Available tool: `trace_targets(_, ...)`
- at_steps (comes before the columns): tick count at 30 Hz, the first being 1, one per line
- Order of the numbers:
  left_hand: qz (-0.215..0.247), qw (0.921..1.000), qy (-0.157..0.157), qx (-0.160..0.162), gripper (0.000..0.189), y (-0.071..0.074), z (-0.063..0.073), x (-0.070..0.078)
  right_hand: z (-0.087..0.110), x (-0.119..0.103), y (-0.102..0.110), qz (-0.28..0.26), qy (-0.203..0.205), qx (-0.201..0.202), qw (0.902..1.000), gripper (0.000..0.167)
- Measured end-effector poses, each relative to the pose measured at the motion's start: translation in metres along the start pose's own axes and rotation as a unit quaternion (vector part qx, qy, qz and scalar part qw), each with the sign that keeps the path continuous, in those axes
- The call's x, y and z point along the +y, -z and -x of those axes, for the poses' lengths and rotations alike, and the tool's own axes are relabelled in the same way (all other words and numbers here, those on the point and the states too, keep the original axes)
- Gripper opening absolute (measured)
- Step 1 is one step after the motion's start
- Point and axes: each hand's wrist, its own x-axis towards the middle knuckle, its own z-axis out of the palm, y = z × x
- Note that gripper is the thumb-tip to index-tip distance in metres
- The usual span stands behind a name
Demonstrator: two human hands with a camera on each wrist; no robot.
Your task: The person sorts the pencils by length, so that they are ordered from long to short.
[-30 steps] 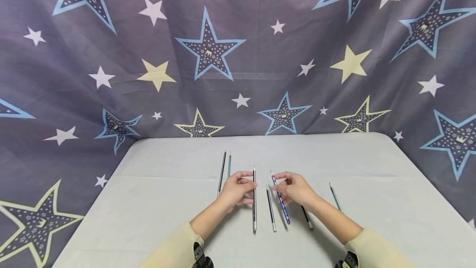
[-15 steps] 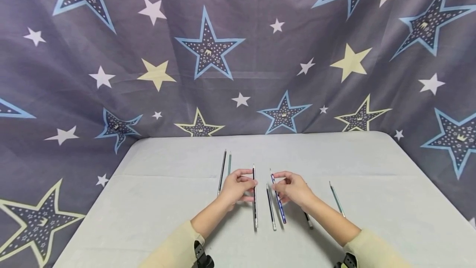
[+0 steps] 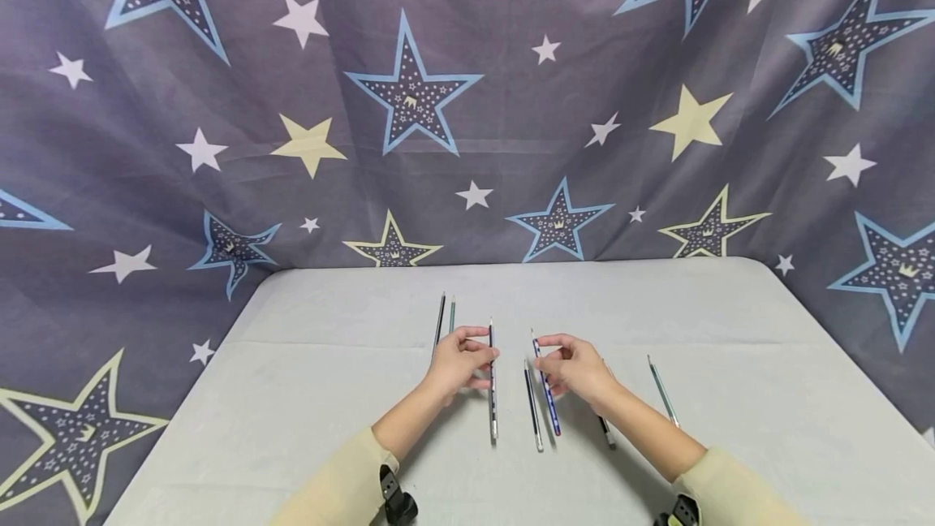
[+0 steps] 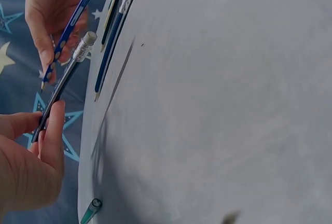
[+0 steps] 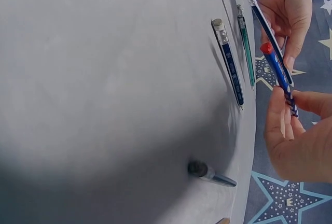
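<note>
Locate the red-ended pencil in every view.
Head: red-ended pencil, just right of centre, lower half.
Left wrist: red-ended pencil, upper left.
Right wrist: red-ended pencil, right side, near mid-height.
Shared landmark: the right hand, pinching it in all three.

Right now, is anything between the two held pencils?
Yes: in the head view, a dark pencil on the table. Higher up, nothing visible separates the pencil in the left hand from the blue pencil in the right hand.

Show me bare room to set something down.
Free: on the pale-grey table, left of the leftmost slim dark pencil, and right of the rightmost slim green pencil. Crowded: the middle, where the left hand and right hand flank a white-ended dark pencil.
</note>
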Motion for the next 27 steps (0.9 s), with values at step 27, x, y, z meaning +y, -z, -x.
trace_targets(27, -0.050, 0.9976, -0.008, 0.046, 0.037, 0.016, -0.028, 0.015, -0.001, 0.001, 0.002, -0.008, 0.003, -0.008, 0.9999, 0.041)
